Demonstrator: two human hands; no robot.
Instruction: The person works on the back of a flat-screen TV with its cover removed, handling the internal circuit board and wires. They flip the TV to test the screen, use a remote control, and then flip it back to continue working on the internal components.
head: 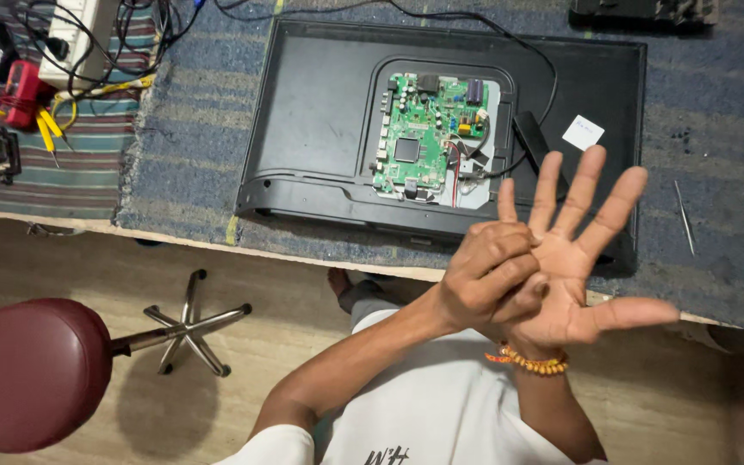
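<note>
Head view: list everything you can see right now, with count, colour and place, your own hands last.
Flat-screen set: one, black, face down on the bench, back cover off.
Circuit board: one, green, in the set's open back.
Red wire: one, at the board's right edge.
White sticker: one, on the set's back, right side.
Thin metal rod: one, silver, on the mat right of the set.
Mat: one, blue-grey, under the set.
Power strip: one, white, top left, cables plugged in.
Red tool with yellow leads: one, far left.
Stool: one, maroon seat, chrome base, lower left floor.
Beaded bracelet: one, orange, on the right wrist.
Left hand: fingers pressing into the right palm.
Right hand: open, fingers spread, holding nothing.
</note>
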